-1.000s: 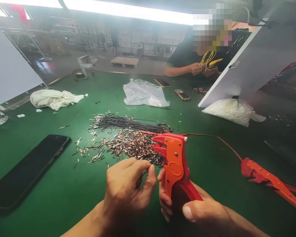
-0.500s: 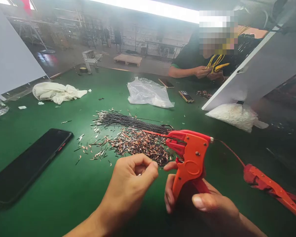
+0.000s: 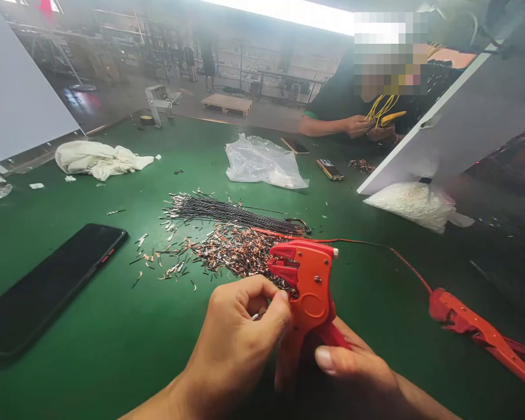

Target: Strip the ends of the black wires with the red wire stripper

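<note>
Near, two bare hands: one left hand, one right hand. Two orange-and-red handheld wire strippers, centre and right. Three phones: one large black smartphone near left, one slim dark rectangular phone and one small keypad phone far right. Two plastic bags: one clear and crumpled bag, one white-filled bag. One crumpled cream cloth far left. One bundle of thin black wires, too many to count.
</note>
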`<state>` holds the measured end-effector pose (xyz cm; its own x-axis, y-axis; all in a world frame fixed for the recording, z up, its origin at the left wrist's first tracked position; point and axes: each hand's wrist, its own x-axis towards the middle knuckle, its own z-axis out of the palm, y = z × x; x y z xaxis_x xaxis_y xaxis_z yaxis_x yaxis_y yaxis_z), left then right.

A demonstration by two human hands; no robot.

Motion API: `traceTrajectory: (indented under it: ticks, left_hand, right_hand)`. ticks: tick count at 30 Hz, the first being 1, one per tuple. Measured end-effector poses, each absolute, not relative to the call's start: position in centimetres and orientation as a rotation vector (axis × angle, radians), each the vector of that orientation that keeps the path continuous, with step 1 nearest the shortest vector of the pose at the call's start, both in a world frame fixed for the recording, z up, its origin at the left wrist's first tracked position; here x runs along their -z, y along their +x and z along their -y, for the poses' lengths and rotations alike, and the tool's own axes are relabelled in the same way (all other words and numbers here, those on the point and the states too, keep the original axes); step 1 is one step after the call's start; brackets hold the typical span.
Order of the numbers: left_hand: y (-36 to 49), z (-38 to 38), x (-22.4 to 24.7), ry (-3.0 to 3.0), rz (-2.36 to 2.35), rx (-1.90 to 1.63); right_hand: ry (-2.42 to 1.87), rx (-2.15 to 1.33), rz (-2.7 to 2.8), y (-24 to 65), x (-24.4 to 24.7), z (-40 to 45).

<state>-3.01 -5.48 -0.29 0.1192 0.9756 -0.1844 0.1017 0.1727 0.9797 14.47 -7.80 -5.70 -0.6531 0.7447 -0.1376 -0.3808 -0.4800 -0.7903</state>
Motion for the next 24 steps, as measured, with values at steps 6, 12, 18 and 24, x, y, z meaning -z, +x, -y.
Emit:
traceTrajectory:
  ticks: [6,12,18,24]
  left_hand:
    - [-2.9,5.8,0.8,1.226,-1.279,-0.942]
    - [-2.7,5.4,1.7,1.23,-1.337,-0.926]
    - [-2.5,5.5,2.0,1.219,-1.334,-0.874]
    - [-2.5,5.5,2.0,1.246,-1.321,-0.896]
  right_hand:
    - [-0.695,-2.122,0.83,13.9,6.6,8.5]
    - [-0.753,-2.093,0.889,13.7,7.1,8.5]
    - [-0.996,-2.101,0.913,13.6,5.9,8.8]
    - [-1.206,-1.934,0.865,13.0,4.6,8.9]
